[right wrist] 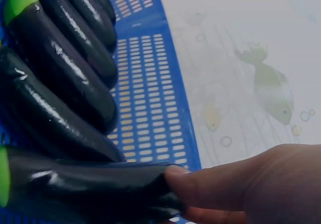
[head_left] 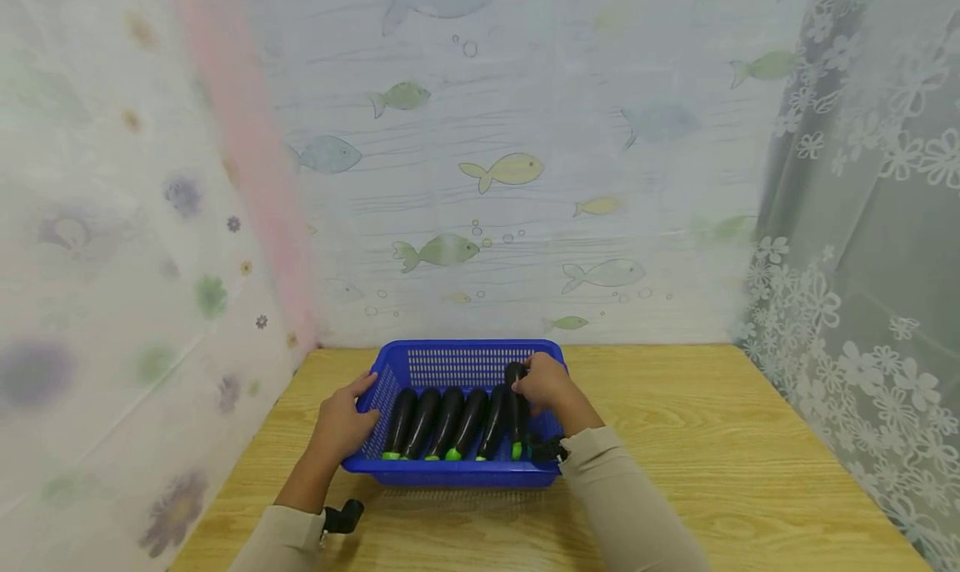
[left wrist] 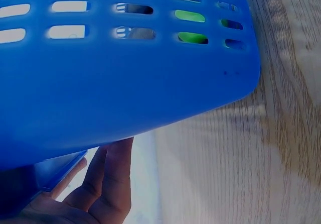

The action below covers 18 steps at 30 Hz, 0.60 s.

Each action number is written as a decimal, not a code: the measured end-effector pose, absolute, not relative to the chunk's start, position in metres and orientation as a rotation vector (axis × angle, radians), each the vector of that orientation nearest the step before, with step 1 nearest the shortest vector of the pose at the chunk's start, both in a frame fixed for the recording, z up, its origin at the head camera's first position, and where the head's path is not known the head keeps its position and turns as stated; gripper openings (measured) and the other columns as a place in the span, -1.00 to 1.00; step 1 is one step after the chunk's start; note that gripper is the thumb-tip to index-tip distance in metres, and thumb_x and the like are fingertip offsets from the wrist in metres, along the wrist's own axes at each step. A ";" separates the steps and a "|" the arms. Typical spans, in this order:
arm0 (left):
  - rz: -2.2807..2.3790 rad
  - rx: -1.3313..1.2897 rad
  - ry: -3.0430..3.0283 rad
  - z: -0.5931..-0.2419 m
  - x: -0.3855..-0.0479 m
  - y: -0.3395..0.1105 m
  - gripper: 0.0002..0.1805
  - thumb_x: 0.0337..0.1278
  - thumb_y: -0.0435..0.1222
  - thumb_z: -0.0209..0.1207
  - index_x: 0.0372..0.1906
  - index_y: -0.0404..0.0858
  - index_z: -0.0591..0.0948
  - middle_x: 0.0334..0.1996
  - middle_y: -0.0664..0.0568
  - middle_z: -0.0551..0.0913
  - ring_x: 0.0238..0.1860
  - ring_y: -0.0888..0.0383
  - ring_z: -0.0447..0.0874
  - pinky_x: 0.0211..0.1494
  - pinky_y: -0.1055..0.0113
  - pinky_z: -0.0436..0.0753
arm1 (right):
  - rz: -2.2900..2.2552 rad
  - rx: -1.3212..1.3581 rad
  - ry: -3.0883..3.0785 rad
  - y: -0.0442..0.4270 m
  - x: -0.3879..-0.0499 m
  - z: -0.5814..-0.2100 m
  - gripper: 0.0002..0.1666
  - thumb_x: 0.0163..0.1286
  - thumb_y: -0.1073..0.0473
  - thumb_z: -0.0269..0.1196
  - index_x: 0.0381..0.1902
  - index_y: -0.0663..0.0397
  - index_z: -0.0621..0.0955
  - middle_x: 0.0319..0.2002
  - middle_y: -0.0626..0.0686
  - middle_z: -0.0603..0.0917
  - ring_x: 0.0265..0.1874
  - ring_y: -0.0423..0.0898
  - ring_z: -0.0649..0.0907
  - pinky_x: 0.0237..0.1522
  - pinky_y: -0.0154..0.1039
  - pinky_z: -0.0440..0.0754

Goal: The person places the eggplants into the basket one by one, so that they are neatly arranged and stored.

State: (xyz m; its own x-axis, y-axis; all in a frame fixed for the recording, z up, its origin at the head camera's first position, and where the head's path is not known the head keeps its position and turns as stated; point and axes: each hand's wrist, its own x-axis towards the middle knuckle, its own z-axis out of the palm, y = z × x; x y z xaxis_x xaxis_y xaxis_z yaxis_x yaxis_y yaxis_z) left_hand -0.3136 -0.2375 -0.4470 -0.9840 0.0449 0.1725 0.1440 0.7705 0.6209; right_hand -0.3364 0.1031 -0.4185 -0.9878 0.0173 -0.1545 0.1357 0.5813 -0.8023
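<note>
A blue plastic basket with slotted walls holds several dark, glossy eggplants lying side by side, their green stem ends toward me. At its left side my left hand grips the rim; in the left wrist view, fingers show beyond the blue wall. My right hand pinches the far, rounded end of the rightmost eggplant. Up close in the right wrist view, the thumb presses on that eggplant, whose near end shows green. The fingers under it are mostly hidden.
The basket stands on a wood-grain table. Behind it hangs a fish-print sheet, with a flowered sheet on the left and a lacy curtain on the right. Black wrist mounts sit at the sleeves.
</note>
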 end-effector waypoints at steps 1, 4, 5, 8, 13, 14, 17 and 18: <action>-1.005 -0.151 -2.817 -0.447 -0.314 -0.238 -0.25 0.20 -0.36 0.20 0.55 -0.22 0.37 0.57 -0.15 0.30 0.46 -0.39 0.38 0.25 -0.28 0.59 | -1.346 0.119 2.692 0.103 -0.336 -0.419 -0.29 0.37 0.33 0.35 0.43 0.40 0.42 0.18 0.40 0.61 -0.34 0.12 0.79 -0.50 -0.11 0.78; -1.006 -0.150 -2.818 -0.446 -0.314 -0.238 -0.24 0.19 -0.35 0.20 0.55 -0.22 0.38 0.57 -0.15 0.31 0.45 -0.39 0.38 0.24 -0.28 0.60 | -1.267 0.096 2.732 0.101 -0.336 -0.419 -0.30 0.36 0.31 0.37 0.40 0.41 0.44 0.15 0.39 0.64 -0.44 0.06 0.78 -0.51 -0.13 0.77; -1.006 -0.151 -2.816 -0.446 -0.313 -0.237 -0.24 0.19 -0.35 0.20 0.55 -0.22 0.38 0.57 -0.16 0.31 0.45 -0.39 0.39 0.24 -0.28 0.61 | -1.242 0.088 2.744 0.100 -0.335 -0.419 -0.31 0.36 0.30 0.37 0.39 0.41 0.44 0.14 0.38 0.64 -0.47 0.06 0.77 -0.51 -0.13 0.77; -1.004 -0.151 -2.816 -0.445 -0.313 -0.237 -0.24 0.18 -0.36 0.21 0.55 -0.22 0.38 0.57 -0.16 0.31 0.45 -0.39 0.39 0.23 -0.27 0.62 | -1.197 0.077 2.770 0.100 -0.335 -0.419 -0.43 0.36 0.29 0.38 0.27 0.41 0.53 0.04 0.34 0.69 -0.52 0.05 0.77 -0.51 -0.13 0.77; -1.003 -0.144 -2.827 -0.444 -0.311 -0.236 -0.25 0.21 -0.36 0.21 0.55 -0.22 0.37 0.57 -0.16 0.30 0.46 -0.40 0.37 0.27 -0.30 0.58 | -1.162 0.069 2.799 0.099 -0.335 -0.420 -0.75 0.34 0.30 0.39 -0.09 0.35 0.66 -0.28 0.19 0.69 -0.55 0.06 0.77 -0.52 -0.14 0.76; -1.003 -0.142 -2.829 -0.444 -0.311 -0.236 -0.25 0.21 -0.36 0.21 0.55 -0.22 0.37 0.57 -0.16 0.30 0.46 -0.40 0.37 0.27 -0.31 0.57 | -1.165 0.078 2.796 0.099 -0.334 -0.420 -0.78 0.34 0.30 0.39 -0.11 0.33 0.66 -0.30 0.17 0.69 -0.55 0.06 0.77 -0.52 -0.14 0.76; -1.004 -0.136 -2.835 -0.443 -0.311 -0.235 -0.25 0.22 -0.36 0.21 0.55 -0.22 0.37 0.57 -0.17 0.30 0.45 -0.41 0.37 0.27 -0.31 0.56 | -1.147 0.071 2.802 0.100 -0.334 -0.420 -0.80 0.35 0.28 0.39 -0.15 0.30 0.65 -0.31 0.16 0.68 -0.56 0.06 0.76 -0.52 -0.15 0.75; -1.001 -0.139 -2.834 -0.443 -0.311 -0.235 -0.25 0.22 -0.36 0.21 0.55 -0.23 0.37 0.57 -0.18 0.30 0.45 -0.41 0.38 0.26 -0.31 0.57 | -1.138 0.072 2.806 0.100 -0.334 -0.420 -0.79 0.35 0.28 0.39 -0.15 0.30 0.64 -0.30 0.17 0.68 -0.57 0.06 0.76 -0.53 -0.15 0.75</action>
State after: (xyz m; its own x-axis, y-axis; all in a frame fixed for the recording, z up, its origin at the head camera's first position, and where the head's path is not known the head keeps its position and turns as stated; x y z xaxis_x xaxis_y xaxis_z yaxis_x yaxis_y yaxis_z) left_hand -0.3109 -0.2353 -0.4433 -0.9870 0.0424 0.1551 0.1304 0.7754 0.6178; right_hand -0.3341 0.0997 -0.4196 -0.9925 0.0019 -0.1222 0.0865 0.7173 -0.6913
